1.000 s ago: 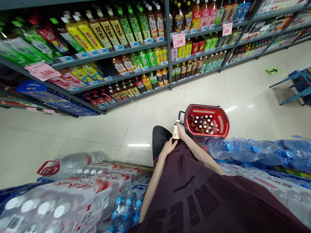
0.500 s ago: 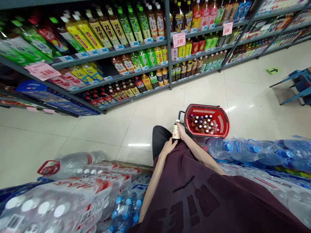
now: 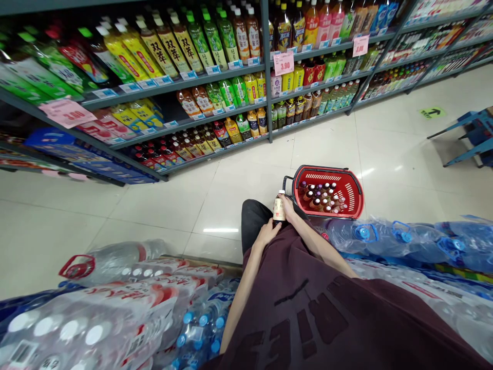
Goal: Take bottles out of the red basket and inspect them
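We hold the small bottle [image 3: 279, 208] upright in our right hand [image 3: 289, 209], just left of the red basket [image 3: 353, 209], while our left hand [image 3: 267, 234] rests half-closed below it, so we should grip it firmly around the label.

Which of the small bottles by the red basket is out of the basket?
The beige-labelled bottle with a white cap, held upright in the right hand; the others stand inside the red basket.
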`<state>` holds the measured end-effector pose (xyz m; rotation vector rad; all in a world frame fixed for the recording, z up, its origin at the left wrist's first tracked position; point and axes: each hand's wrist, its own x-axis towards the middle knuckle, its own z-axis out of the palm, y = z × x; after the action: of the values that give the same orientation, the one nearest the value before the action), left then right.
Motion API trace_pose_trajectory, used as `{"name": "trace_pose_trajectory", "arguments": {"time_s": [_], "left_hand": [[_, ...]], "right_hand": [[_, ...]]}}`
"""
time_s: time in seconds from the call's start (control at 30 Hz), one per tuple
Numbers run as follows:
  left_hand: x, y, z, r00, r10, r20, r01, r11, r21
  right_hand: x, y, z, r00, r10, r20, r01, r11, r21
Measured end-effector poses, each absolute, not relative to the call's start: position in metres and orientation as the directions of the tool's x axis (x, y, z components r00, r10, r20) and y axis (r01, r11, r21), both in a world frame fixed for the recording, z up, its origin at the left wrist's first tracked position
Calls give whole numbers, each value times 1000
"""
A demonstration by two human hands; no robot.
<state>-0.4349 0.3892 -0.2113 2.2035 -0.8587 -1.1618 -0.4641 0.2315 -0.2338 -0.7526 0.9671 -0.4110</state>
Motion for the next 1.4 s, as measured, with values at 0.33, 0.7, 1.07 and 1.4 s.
{"name": "trace_pose_trajectory", "arguments": {"time_s": [0.33, 0.7, 1.07, 1.4], "left_hand": [[-435, 389, -211, 440, -724, -532, -289, -675, 679], [-436, 389, -205, 436, -721, -538, -293, -679, 673], [-436, 389, -204, 444, -717, -538, -290, -683, 671], [-436, 390, -206, 440, -725, -529, -275, -670, 690]], "right_hand": [[-465, 232, -234, 517, -619, -591, -24, 680, -733], [-464, 232, -235, 507, -632, -586, -26, 669, -743], [-464, 229, -239, 518, -625, -584, -24, 671, -741], [-464, 229, -236, 526, -627, -575, -7, 673, -740]]}}
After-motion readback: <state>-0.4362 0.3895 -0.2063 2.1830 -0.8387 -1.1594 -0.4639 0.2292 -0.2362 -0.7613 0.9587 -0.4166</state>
